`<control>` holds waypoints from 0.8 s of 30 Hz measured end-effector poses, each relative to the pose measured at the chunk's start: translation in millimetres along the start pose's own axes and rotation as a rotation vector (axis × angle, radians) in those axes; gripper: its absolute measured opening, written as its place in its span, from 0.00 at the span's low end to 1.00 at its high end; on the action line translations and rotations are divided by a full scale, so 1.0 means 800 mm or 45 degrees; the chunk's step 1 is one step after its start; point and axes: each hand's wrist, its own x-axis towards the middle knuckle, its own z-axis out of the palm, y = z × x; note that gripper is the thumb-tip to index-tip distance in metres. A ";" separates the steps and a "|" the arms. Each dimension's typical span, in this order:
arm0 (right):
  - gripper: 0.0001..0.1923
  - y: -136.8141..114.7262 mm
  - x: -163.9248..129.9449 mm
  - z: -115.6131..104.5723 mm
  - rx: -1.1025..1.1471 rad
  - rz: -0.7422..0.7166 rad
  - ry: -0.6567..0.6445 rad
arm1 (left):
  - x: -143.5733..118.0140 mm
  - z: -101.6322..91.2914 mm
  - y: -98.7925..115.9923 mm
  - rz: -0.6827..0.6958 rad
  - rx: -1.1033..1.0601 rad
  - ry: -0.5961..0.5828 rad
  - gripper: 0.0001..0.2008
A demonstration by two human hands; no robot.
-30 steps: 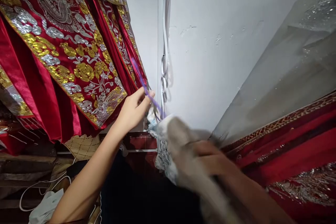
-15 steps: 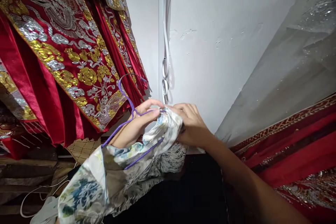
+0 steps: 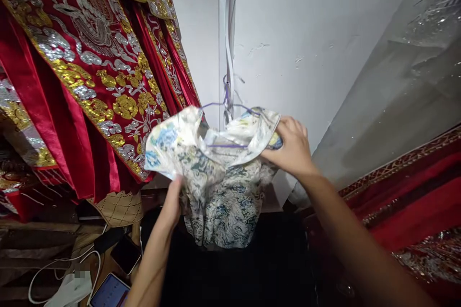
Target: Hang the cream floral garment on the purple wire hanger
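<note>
A white, blue and green floral garment [image 3: 230, 201] with short sleeves and a wide neck hangs in front of me on a purple hanger [image 3: 228, 146]. The hanger's lower bar shows inside the neck opening, and its hook reaches up beside the white strap. My right hand [image 3: 293, 146] grips the right shoulder, thumb in front and fingers curled around the cloth. At the lower edge of the left sleeve is my left hand [image 3: 173, 201], its thumb pressed on the fabric and its other fingers hidden behind it.
A white looped strap [image 3: 228, 48] runs down the wall. Red embroidered clothing [image 3: 118, 81] hangs left; clear plastic sheeting [image 3: 389, 91] and red garments [image 3: 414, 206] are right. Lower left are a phone with a lit screen [image 3: 110, 291], a dark phone [image 3: 126, 254] and white cables [image 3: 39, 273].
The hands have moved apart, from together at the neckline to either side of the garment. The purple hanger is now inside the shoulders, and the garment hangs upright, facing me.
</note>
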 end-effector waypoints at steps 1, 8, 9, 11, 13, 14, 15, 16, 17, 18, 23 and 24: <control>0.33 -0.009 -0.015 0.000 0.079 -0.005 -0.072 | -0.009 0.004 -0.013 -0.058 0.022 -0.005 0.31; 0.14 -0.061 -0.136 0.046 1.083 0.381 -0.535 | -0.039 0.045 -0.049 -0.249 -0.132 -0.056 0.27; 0.17 -0.064 -0.153 0.061 1.094 0.570 -0.416 | -0.043 0.046 -0.049 -0.260 -0.157 -0.045 0.27; 0.21 -0.072 -0.182 0.089 1.161 0.842 -0.389 | -0.051 0.044 -0.045 -0.283 -0.201 -0.065 0.31; 0.23 -0.082 -0.200 0.109 1.287 0.964 -0.515 | -0.057 0.042 -0.040 -0.304 -0.260 -0.133 0.35; 0.23 -0.087 -0.203 0.114 1.346 0.978 -0.552 | -0.059 0.040 -0.037 -0.323 -0.285 -0.165 0.36; 0.23 -0.093 -0.203 0.117 1.391 0.973 -0.558 | -0.060 0.040 -0.035 -0.330 -0.300 -0.174 0.36; 0.23 -0.097 -0.202 0.117 1.422 0.962 -0.544 | -0.061 0.039 -0.034 -0.324 -0.304 -0.158 0.36; 0.23 -0.100 -0.199 0.115 1.434 0.958 -0.518 | -0.060 0.039 -0.033 -0.310 -0.297 -0.117 0.35; 0.23 -0.102 -0.196 0.112 1.430 0.965 -0.493 | -0.059 0.040 -0.034 -0.297 -0.288 -0.064 0.34; 0.19 -0.102 -0.194 0.100 1.383 1.057 -0.466 | -0.055 0.045 -0.044 -0.370 -0.357 -0.043 0.38; 0.18 -0.102 -0.196 0.099 1.396 1.048 -0.473 | -0.057 0.046 -0.044 -0.385 -0.367 -0.113 0.38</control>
